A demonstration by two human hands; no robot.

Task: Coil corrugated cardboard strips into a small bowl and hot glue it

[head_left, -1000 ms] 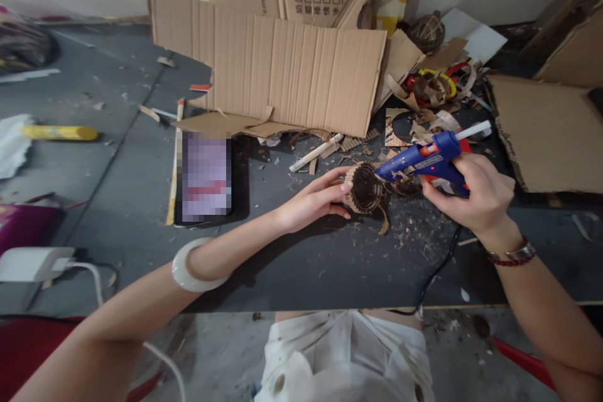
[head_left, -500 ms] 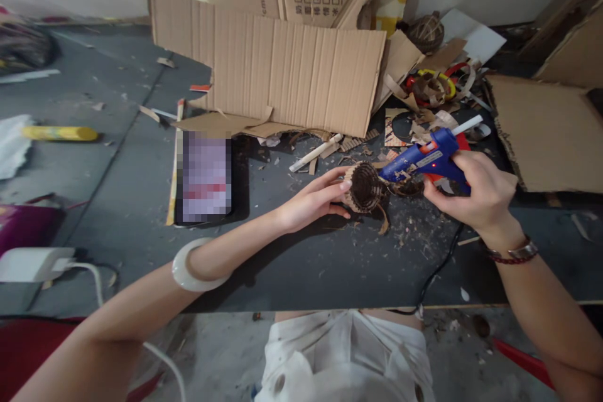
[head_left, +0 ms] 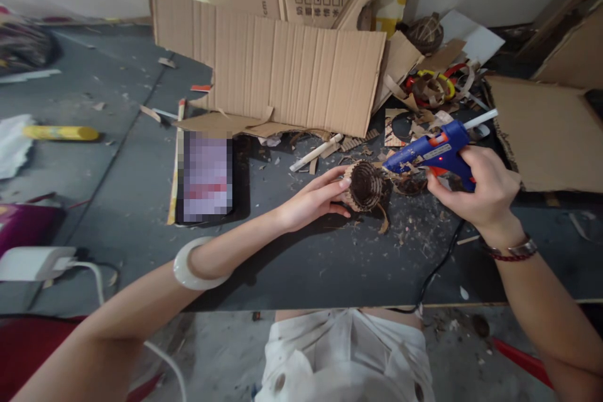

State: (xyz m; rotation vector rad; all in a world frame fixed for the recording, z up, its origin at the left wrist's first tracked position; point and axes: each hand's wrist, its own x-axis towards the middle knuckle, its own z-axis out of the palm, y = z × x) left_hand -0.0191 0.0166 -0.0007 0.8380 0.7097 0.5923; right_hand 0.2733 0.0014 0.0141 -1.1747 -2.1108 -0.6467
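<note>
Between the fingers and thumb of my left hand (head_left: 318, 198) is a small round cup of corrugated cardboard (head_left: 365, 187), its dark hollow mouth turned up toward me. A thin loose strip of cardboard (head_left: 384, 220) hangs from its lower right side. My right hand (head_left: 487, 191) is wrapped around the handle of a blue glue gun (head_left: 431, 147), which has a small red light lit. The gun's nozzle points left, a short way from the cup's upper right rim. A white glue stick (head_left: 481, 118) juts out of its back end.
A large corrugated cardboard sheet (head_left: 292, 69) leans behind my hands. Scissors with yellow and red handles (head_left: 445, 83) lie among scraps at the back right. A phone (head_left: 205, 179), a yellow tube-like object (head_left: 63, 132) and a white charger (head_left: 35, 264) are on the left. The gun's black cord (head_left: 436, 273) runs over the table's front edge.
My right hand has drawn the glue gun slightly to the right, so its nozzle is farther from the cup. The cup has turned slightly in my left hand.
</note>
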